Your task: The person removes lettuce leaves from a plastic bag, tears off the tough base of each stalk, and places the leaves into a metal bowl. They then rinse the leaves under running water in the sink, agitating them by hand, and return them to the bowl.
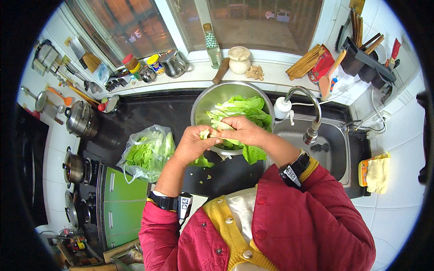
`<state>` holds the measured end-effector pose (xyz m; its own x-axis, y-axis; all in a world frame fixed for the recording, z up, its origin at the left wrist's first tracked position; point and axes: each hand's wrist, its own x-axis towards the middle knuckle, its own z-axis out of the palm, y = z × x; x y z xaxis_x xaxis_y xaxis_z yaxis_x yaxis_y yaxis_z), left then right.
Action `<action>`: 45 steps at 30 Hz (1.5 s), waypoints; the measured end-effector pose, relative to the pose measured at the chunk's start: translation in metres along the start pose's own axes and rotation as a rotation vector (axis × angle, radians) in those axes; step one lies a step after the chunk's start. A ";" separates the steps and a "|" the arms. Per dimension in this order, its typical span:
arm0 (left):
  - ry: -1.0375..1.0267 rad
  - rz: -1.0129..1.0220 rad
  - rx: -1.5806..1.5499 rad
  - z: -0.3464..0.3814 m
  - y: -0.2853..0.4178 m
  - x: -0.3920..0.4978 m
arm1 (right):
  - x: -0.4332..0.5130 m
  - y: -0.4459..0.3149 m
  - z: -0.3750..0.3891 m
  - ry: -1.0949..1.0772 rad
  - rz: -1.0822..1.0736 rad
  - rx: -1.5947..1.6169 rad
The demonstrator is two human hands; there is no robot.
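Note:
My left hand (196,142) and my right hand (245,132) meet over the near rim of a large stainless steel bowl (203,101). Both are closed on leafy green stalks, the right one on a leaf (254,154) that hangs over the bowl's rim. More lettuce-like leaves (249,106) with pale stems lie inside the bowl. Below my left hand a green leaf piece (202,162) rests above or on the black counter. To the left stands a clear plastic bag (145,152) filled with more greens.
At the right is a steel sink (330,159) with a curved faucet (305,89) beside the bowl. Small leaf scraps (209,176) lie on the black counter (159,105). Along the windowsill stand a glass bottle (213,50), a stone mortar (239,61) and ginger (255,73). Pots (79,118) are at the left.

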<state>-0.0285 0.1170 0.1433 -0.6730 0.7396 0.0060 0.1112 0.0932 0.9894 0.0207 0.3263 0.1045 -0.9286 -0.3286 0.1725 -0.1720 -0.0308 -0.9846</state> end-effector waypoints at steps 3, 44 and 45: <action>0.047 0.050 0.180 0.003 -0.001 -0.002 | -0.003 0.002 -0.003 -0.028 0.062 0.042; -0.016 -0.410 0.281 -0.041 -0.036 -0.039 | 0.002 0.007 0.018 -0.074 0.253 0.005; -0.001 -0.393 0.293 -0.039 -0.038 -0.041 | 0.002 0.008 0.018 -0.074 0.314 -0.024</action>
<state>-0.0340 0.0574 0.1107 -0.7047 0.6112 -0.3603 0.0496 0.5490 0.8343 0.0235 0.3081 0.0964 -0.9113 -0.3862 -0.1425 0.1100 0.1051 -0.9884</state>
